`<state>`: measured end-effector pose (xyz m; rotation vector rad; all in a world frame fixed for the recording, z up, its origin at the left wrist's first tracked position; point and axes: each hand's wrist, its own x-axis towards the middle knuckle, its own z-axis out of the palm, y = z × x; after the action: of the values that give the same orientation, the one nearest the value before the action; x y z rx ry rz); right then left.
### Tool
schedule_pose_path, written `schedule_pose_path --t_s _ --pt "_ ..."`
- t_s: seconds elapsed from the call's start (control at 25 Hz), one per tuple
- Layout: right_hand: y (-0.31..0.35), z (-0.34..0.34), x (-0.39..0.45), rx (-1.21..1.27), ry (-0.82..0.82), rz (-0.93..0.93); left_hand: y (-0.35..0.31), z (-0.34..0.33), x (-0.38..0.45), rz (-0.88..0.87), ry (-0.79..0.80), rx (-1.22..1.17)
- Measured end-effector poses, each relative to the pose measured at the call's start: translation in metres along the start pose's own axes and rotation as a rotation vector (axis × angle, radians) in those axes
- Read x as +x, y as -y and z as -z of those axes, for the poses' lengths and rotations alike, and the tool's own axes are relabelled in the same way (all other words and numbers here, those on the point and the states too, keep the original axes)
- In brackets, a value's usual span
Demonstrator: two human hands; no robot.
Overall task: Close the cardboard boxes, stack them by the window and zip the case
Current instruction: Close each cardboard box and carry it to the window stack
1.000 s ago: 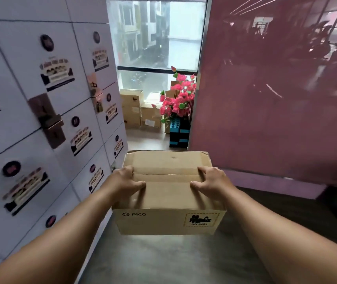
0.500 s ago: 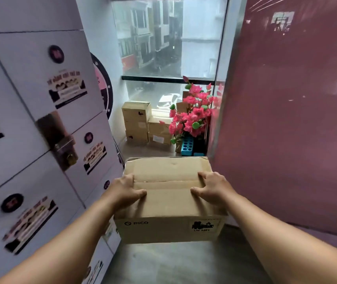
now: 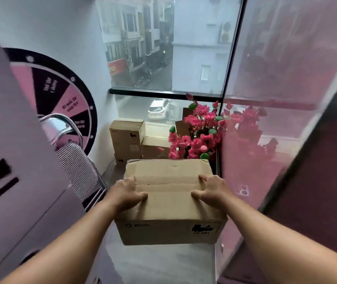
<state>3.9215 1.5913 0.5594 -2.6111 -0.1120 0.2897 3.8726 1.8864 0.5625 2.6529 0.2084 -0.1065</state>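
I carry a closed brown cardboard box (image 3: 169,203) in front of me, above the floor. My left hand (image 3: 127,193) grips its left top edge, thumb on the lid. My right hand (image 3: 212,191) grips the right top edge the same way. Ahead, under the window (image 3: 167,48), stands a stack of cardboard boxes (image 3: 126,138), with a lower box (image 3: 155,147) beside it. The case is not in view.
Pink artificial flowers (image 3: 196,134) stand right of the stacked boxes. A chair with a chrome frame (image 3: 69,140) is at the left, below a round wall wheel (image 3: 61,93). A pink glass wall (image 3: 286,119) runs along the right. White lockers (image 3: 10,160) line the left.
I have walked forward with the box: the window, stacked boxes and flowers are much nearer, and the lockers slid past on the left. My grip on the box is unchanged.
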Motion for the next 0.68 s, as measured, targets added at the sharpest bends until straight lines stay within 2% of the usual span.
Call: schedule_pose_path --t_s 0.28,0.68 --pt "0.025 0.011 0.194 0.034 0.031 0.003 0.012 0.015 0.199 0.045 0.044 0.01" --pt "0.088 0.035 0.47 0.005 0.103 0.089 0.029 0.065 0.451 0.183 0.0 -0.011"
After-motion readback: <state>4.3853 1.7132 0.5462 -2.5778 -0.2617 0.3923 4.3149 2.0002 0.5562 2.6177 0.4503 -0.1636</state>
